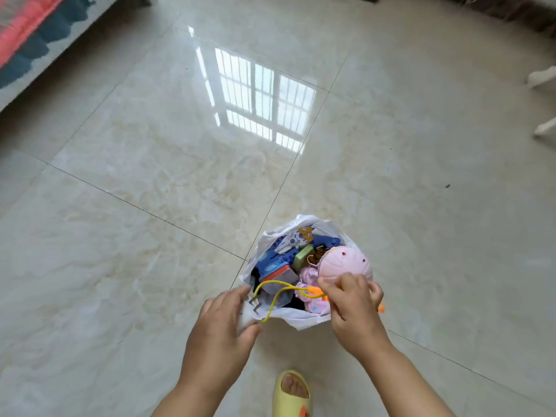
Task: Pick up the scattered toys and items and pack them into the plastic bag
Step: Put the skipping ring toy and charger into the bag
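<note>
**Packing status: plastic bag nearly full, last item going in**

**Landmark.** The plastic bag (304, 320) stands open on the tiled floor (150, 191), directly in front of the person's yellow slipper (293, 395). All positions below are given relative to this bag.

**Contents.** Inside the bag lie a pink ball (343, 263) at the right side, blue plastic toys (270, 260) at the left and far side, a green block (303, 255) near the middle, and small pink toys (310, 299) at the near side. A yellow cord (272, 285) loops across the near-left part of the opening, one end trailing over the rim.

**Hands.**
- The left hand (222, 320) grips the near-left rim of the bag, fingers curled over the plastic, holding the mouth open.
- The right hand (352, 299) is over the near-right part of the opening. Its fingers pinch an orange toy (316, 291), to which the yellow cord appears to be joined.
- The two hands are apart, one at each side of the near rim.

**Progress.** Judged from this view, the task is close to complete. The floor around the bag shows no loose toys. White objects (544, 103) at the far right, well apart from the bag, are cut off by the frame edge; whether they belong to the task cannot be told.

**Remaining.** Release the orange toy inside the bag and tuck the trailing cord below the rim.
</note>
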`<control>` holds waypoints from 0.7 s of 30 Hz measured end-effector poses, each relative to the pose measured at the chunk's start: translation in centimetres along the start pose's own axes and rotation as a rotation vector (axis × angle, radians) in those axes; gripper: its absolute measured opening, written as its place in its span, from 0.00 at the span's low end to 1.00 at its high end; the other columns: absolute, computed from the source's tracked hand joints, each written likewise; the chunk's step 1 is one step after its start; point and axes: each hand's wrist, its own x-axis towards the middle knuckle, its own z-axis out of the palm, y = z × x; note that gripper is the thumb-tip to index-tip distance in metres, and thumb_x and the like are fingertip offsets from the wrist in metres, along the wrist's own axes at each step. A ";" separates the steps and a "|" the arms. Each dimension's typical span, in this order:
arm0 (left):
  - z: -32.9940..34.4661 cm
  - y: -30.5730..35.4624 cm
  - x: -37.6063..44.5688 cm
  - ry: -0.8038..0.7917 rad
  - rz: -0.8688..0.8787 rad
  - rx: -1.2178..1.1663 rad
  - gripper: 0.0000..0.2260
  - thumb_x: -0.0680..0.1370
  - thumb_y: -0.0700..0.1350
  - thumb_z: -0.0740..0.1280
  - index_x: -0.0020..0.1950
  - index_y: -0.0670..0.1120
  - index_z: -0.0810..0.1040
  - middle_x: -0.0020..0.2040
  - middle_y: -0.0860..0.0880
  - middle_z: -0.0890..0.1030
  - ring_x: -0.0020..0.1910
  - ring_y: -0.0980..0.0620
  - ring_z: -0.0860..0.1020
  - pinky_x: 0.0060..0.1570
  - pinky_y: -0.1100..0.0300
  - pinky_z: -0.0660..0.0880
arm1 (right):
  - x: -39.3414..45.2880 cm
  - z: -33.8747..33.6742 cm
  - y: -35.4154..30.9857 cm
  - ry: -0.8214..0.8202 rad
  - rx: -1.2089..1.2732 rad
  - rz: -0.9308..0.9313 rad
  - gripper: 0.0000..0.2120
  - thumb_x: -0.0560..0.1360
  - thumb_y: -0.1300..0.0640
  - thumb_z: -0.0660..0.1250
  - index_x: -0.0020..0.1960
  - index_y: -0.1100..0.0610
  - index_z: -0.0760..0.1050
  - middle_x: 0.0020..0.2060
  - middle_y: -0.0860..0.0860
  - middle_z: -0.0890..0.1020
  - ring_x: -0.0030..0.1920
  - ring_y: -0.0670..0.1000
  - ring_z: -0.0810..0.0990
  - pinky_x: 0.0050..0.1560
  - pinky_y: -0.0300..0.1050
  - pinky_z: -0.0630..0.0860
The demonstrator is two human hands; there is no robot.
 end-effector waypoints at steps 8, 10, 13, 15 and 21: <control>4.7 0.1 5.2 -0.039 0.018 0.094 0.24 0.70 0.44 0.71 0.64 0.54 0.71 0.54 0.65 0.71 0.60 0.58 0.68 0.49 0.69 0.61 | 5.0 6.0 4.8 0.007 0.122 0.096 0.17 0.63 0.60 0.62 0.48 0.49 0.82 0.36 0.49 0.78 0.43 0.54 0.73 0.46 0.49 0.62; 5.5 -0.1 6.1 -0.056 0.024 0.116 0.24 0.71 0.44 0.71 0.65 0.55 0.70 0.58 0.63 0.73 0.61 0.58 0.68 0.49 0.69 0.61 | 5.2 6.6 5.0 0.039 0.151 0.109 0.15 0.64 0.59 0.63 0.46 0.46 0.82 0.36 0.44 0.79 0.45 0.51 0.70 0.48 0.45 0.57; 6.9 0.0 7.4 -0.103 0.040 0.125 0.24 0.71 0.44 0.70 0.65 0.55 0.70 0.60 0.60 0.74 0.61 0.57 0.68 0.49 0.69 0.61 | 5.2 7.4 5.2 0.118 0.138 0.128 0.15 0.66 0.55 0.57 0.43 0.46 0.82 0.34 0.43 0.81 0.41 0.50 0.68 0.43 0.43 0.62; 7.9 0.2 8.4 -0.123 0.063 0.116 0.23 0.71 0.44 0.70 0.65 0.55 0.70 0.59 0.60 0.74 0.61 0.57 0.68 0.49 0.68 0.62 | 5.6 7.9 5.2 0.159 0.174 0.150 0.16 0.66 0.55 0.56 0.44 0.49 0.82 0.35 0.45 0.82 0.39 0.51 0.72 0.36 0.42 0.72; 10.2 0.4 10.5 -0.211 0.120 0.136 0.25 0.71 0.45 0.70 0.67 0.55 0.69 0.63 0.59 0.73 0.62 0.57 0.67 0.50 0.70 0.60 | 6.8 9.2 5.5 0.195 0.157 0.342 0.13 0.63 0.63 0.65 0.44 0.52 0.82 0.36 0.50 0.82 0.34 0.55 0.81 0.32 0.41 0.75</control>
